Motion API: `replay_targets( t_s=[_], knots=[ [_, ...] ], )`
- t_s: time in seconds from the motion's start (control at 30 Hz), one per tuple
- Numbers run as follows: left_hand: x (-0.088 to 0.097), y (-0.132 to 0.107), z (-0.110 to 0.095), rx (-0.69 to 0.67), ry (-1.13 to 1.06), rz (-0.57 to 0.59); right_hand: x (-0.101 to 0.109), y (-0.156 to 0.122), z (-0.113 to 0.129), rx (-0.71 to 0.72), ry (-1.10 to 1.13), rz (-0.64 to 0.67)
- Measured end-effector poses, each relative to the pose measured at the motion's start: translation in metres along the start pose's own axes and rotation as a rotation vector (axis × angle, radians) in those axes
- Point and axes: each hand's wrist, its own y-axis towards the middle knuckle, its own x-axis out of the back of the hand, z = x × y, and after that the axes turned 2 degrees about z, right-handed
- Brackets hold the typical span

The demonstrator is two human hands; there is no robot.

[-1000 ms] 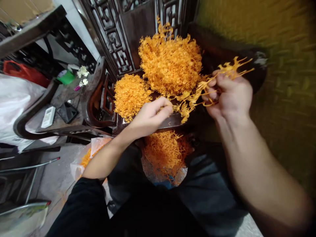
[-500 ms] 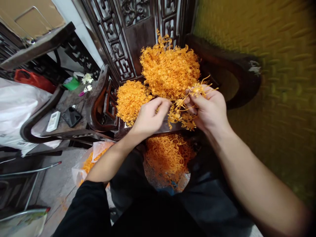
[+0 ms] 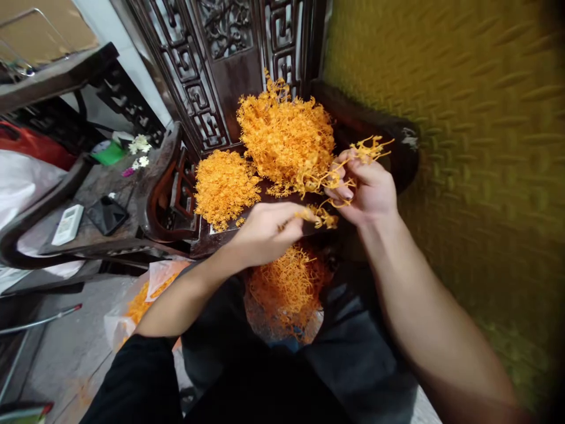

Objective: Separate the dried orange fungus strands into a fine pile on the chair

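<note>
My right hand (image 3: 373, 185) is closed on a bunch of thin orange plastic flower sprigs (image 3: 371, 150), whose ends stick out above and to the left of the fingers. Just left of it, my left hand (image 3: 269, 232) pinches a small orange sprig (image 3: 325, 218) between thumb and forefinger. Behind the hands a large heap of orange sprigs (image 3: 286, 138) rests on a dark wooden chair seat. Beside it on the left lies a smaller orange pile (image 3: 225, 185). Between my legs sits a clear bag (image 3: 315, 327) filled with tangled orange stems (image 3: 286, 280).
The carved chair back (image 3: 236, 76) rises behind the heaps, with a curved armrest (image 3: 397, 132) on the right by a yellow textured surface (image 3: 463, 88). On the left, a wooden side table holds a white device (image 3: 67, 225), a black holder (image 3: 107, 215) and green tape (image 3: 108, 153).
My left hand has moved slightly down, and a sprig now shows at its fingertips. Fewer flower ends hang below my right hand. The whole view has shifted a little.
</note>
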Motion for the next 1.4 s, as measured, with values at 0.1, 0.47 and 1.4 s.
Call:
replay_targets(
  t_s=[0.1,0.47,1.4],
  knots=[
    [0.010,0.005,0.021,0.197,-0.200,-0.160,-0.007,-0.009,0.002,-0.004,-0.034,0.075],
    [-0.004,0.017,0.031,0.282,0.023,-0.346,-0.035,-0.024,-0.023,0.162,-0.239,-0.032],
    [0.008,0.020,0.028,-0.198,0.252,-0.308,-0.021,-0.024,-0.020,0.525,-0.798,0.010]
  ],
)
